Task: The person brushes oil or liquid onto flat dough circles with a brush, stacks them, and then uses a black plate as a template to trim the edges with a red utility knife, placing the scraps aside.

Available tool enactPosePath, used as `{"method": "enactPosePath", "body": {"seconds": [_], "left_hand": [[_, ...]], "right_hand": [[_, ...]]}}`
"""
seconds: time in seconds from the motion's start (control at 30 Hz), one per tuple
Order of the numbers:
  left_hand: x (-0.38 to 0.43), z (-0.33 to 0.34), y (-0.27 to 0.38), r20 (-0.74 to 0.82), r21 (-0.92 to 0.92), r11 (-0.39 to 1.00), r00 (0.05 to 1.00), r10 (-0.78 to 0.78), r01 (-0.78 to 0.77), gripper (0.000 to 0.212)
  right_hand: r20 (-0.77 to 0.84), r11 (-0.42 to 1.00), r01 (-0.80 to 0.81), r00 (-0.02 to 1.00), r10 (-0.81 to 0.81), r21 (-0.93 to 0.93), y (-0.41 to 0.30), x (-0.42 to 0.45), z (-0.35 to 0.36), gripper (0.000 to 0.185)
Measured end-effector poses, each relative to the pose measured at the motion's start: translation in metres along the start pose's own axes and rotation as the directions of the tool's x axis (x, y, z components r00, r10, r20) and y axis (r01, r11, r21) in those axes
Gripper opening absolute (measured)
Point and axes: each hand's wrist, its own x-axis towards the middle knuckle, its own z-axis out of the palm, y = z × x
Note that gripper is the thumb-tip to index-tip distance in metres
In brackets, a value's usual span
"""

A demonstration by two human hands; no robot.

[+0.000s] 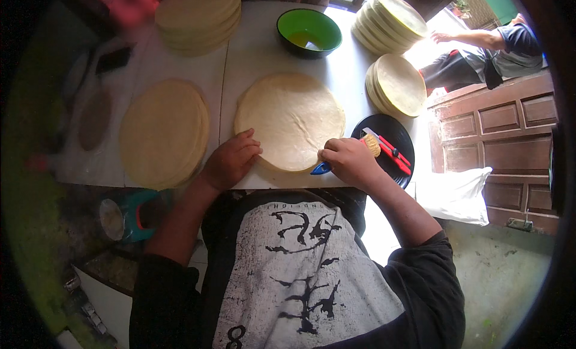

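Note:
A stack of round, flat dough sheets (288, 119) lies in front of me on the white table, with a few wrinkles on its top sheet. My left hand (234, 160) rests against its near left edge; how its fingertips meet the dough is partly hidden. At the near right edge my right hand (353, 162) grips a brush with a blue handle (321, 168). The brush's tan bristles (371, 144) point right, above a black plate (366, 121). A red utility knife (396, 156) lies on that plate.
Beyond the dough stands a green bowl (310, 27) with yellowish liquid. More dough stacks sit at left (162, 133), far left (195, 16), right (398, 85) and far right (389, 22). Another person (486, 52) is past the table, near a brown panelled door (499, 117).

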Motion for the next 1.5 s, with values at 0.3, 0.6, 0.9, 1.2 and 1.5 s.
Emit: {"method": "enactPosePath", "body": {"seconds": [0.3, 0.6, 0.9, 1.2, 1.5], "left_hand": [[-0.01, -0.008, 0.004, -0.019, 0.073, 0.997, 1.0, 0.009, -0.007, 0.023], [-0.011, -0.01, 0.009, -0.043, 0.086, 0.996, 0.999, 0.015, -0.011, 0.025], [-0.011, -0.007, 0.01, -0.046, 0.1, 0.995, 0.999, 0.028, -0.024, 0.025], [-0.057, -0.057, 0.035, -0.053, 0.108, 0.994, 0.999, -0.009, 0.015, 0.035], [-0.092, -0.136, 0.012, -0.077, 0.507, 0.811, 0.953, -0.293, 0.29, 0.047]], "right_hand": [[0.027, 0.969, -0.191, 0.982, 0.189, 0.154, -0.004, 0.036, -0.038, 0.019], [-0.356, 0.995, -0.026, 0.933, 0.058, 0.095, -0.019, 0.146, -0.019, 0.015], [-0.045, 0.993, -0.08, 0.996, 0.077, -0.084, -0.054, 0.129, 0.019, 0.014], [0.076, 0.884, -0.403, 0.915, 0.396, 0.237, 0.02, 0.098, -0.033, 0.017], [0.01, 0.982, 0.129, 0.991, -0.132, 0.141, -0.049, 0.097, -0.002, 0.015]]}}
